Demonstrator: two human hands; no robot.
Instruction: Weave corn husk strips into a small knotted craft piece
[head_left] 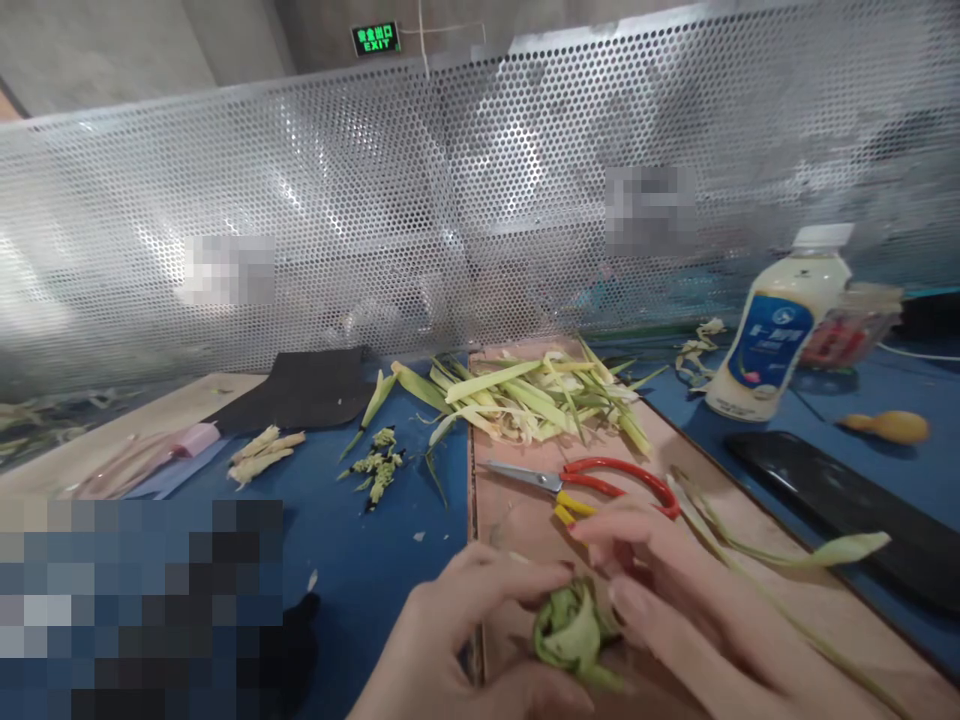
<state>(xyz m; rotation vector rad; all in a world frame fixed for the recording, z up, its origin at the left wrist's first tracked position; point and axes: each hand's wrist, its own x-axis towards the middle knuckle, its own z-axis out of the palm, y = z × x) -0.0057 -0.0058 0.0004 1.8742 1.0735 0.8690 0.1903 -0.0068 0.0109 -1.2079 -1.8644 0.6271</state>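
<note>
- The left hand (442,625) is closed on the rolled green leaf piece (574,630), its forefinger at the upper edge and its thumb below.
- The right hand (690,600) is just to the right of that piece, fingers bent and a little apart from the thumb; whether it grips or touches the leaf cannot be told.
- Both hands are over the pinkish board (517,505), which lies on the blue surface (375,590).
- Just beyond the right hand lie the scissors (619,478), with red and yellow handles, blades pointing left; the fingers partly cover the handles.
- Farther beyond both hands, a loose pile of leaf strips (536,395) spreads across the board and over its left edge.
- Beyond the left hand and to its left are the small green-and-dark pieces (379,465), then the pale husk bundle (262,455) and the black sheet (304,390).
- To the right of the right hand, the long-stemmed leaf (855,548) crosses the board's edge near the dark phone (840,510).
- Farther out past the right hand, the white-capped bottle (780,325) stands upright, with the yellow gourd-shaped object (892,427) lying nearby.
</note>
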